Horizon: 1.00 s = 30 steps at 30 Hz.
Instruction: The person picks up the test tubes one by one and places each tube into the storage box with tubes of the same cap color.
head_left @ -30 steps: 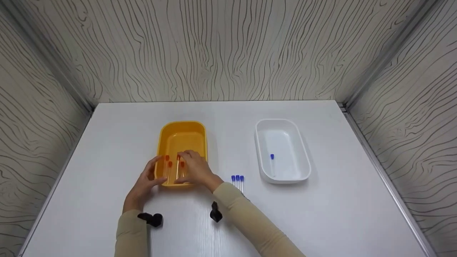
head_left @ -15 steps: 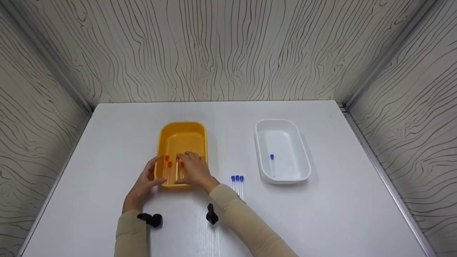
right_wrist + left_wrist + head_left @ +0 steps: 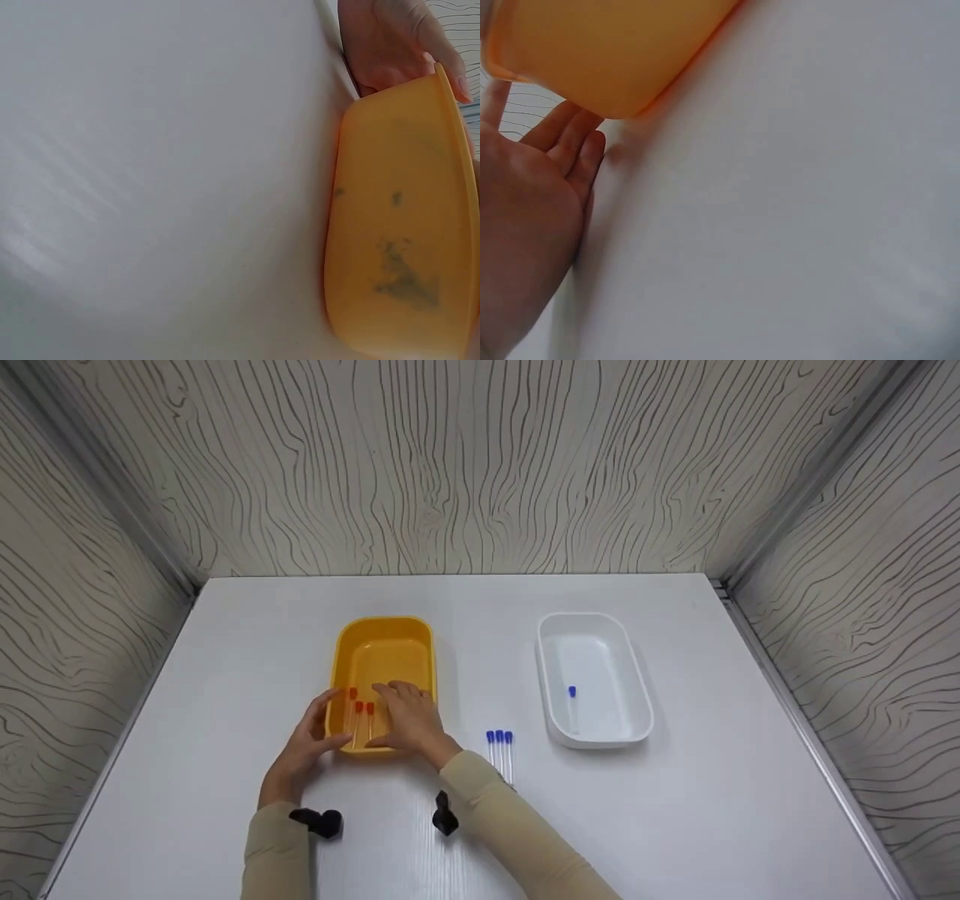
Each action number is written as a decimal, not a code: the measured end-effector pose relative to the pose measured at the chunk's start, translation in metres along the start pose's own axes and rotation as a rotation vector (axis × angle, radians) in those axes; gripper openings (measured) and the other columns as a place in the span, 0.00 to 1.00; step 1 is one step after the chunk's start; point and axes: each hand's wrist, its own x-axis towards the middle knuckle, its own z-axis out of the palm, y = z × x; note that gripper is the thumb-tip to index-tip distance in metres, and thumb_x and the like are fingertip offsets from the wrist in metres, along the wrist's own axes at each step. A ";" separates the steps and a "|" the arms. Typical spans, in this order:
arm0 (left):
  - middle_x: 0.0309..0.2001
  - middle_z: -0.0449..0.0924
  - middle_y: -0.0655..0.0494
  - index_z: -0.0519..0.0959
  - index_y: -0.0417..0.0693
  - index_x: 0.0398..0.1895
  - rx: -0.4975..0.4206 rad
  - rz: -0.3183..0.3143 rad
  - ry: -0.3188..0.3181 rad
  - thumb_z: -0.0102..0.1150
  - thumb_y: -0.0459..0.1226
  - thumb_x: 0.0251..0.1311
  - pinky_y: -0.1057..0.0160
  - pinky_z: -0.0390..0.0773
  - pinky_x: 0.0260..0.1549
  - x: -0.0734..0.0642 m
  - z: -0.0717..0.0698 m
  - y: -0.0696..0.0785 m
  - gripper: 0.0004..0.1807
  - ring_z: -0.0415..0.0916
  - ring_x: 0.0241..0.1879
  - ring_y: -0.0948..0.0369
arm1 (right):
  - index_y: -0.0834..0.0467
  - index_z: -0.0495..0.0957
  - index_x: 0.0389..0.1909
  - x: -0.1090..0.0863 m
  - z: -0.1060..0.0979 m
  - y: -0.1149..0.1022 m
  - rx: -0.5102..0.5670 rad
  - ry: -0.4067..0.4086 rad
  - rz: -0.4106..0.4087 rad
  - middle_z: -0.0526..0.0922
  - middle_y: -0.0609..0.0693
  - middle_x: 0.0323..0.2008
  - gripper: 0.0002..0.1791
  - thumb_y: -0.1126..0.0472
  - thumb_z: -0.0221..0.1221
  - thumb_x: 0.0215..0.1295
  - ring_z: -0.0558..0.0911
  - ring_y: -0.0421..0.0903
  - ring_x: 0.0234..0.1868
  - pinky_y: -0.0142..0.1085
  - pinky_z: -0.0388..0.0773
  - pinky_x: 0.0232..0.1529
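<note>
In the head view a yellow tray (image 3: 382, 656) stands left of centre. Several clear tubes with red caps lie in its near half; three caps show, one being this red-capped tube (image 3: 370, 721). My left hand (image 3: 300, 739) grips the tray's near left corner, thumb over the rim, fingers outside the left wall. That hand (image 3: 536, 180) also shows at the corner in the left wrist view. My right hand (image 3: 411, 720) is over the tray's near right part, thumb and index fingertip apart beside the tubes. What lies under its palm is hidden.
A white tray (image 3: 551, 720) stands to the right with one blue-capped tube (image 3: 573, 709) inside. Between the trays, three more blue-capped tubes (image 3: 500, 746) lie on the white table (image 3: 675, 810), partly covered by the right sleeve. Patterned panels (image 3: 450, 472) enclose the table.
The red-capped tubes near my right fingers have shifted: two caps showed there before, now one, lower and closer to the left tubes. Right forearm moved slightly left; left hand stayed put.
</note>
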 end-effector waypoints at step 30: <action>0.76 0.49 0.52 0.53 0.65 0.73 0.004 -0.020 0.034 0.67 0.37 0.55 0.41 0.41 0.77 -0.001 0.001 0.001 0.45 0.51 0.75 0.52 | 0.61 0.76 0.52 -0.039 -0.021 0.028 0.446 0.320 -0.305 0.81 0.53 0.51 0.18 0.60 0.62 0.62 0.79 0.48 0.53 0.36 0.79 0.59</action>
